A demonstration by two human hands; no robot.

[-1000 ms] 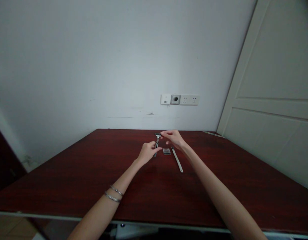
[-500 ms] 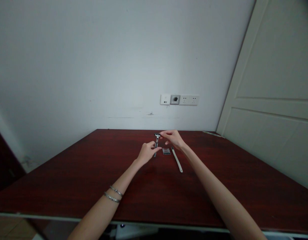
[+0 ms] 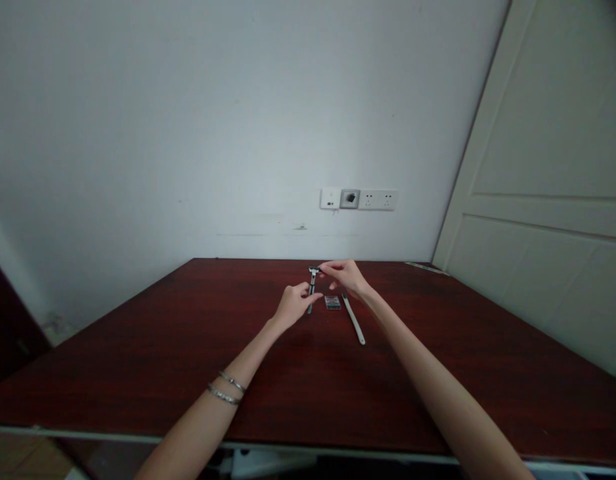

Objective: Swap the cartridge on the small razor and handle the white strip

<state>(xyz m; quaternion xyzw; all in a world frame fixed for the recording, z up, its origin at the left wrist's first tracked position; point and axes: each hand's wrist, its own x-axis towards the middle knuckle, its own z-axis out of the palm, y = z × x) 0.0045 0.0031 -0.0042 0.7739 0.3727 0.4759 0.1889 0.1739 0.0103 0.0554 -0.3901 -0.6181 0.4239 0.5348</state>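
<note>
My left hand [image 3: 291,305] is closed round the handle of a razor [image 3: 313,281], holding it upright above the table with its T-shaped head at the top. At that head, the thumb and fingertips of my right hand [image 3: 347,275] pinch the right end of the dark cartridge. Just right of the razor lies a small clear plastic case [image 3: 333,303]; its contents are too small to make out. Beside the case is a slim white handle-like stick [image 3: 355,323] with a hole at its near end.
The dark red wooden table [image 3: 163,360] reaches back to a white wall. Sockets [image 3: 378,199] are set in that wall. A pale panelled door [image 3: 548,193] stands along the right side. A thin flat strip [image 3: 427,268] lies at the far right edge.
The razor's head has tipped slightly and now looks more level, with the cartridge sitting flatter across the top. Both hands have stayed in nearly the same place.
</note>
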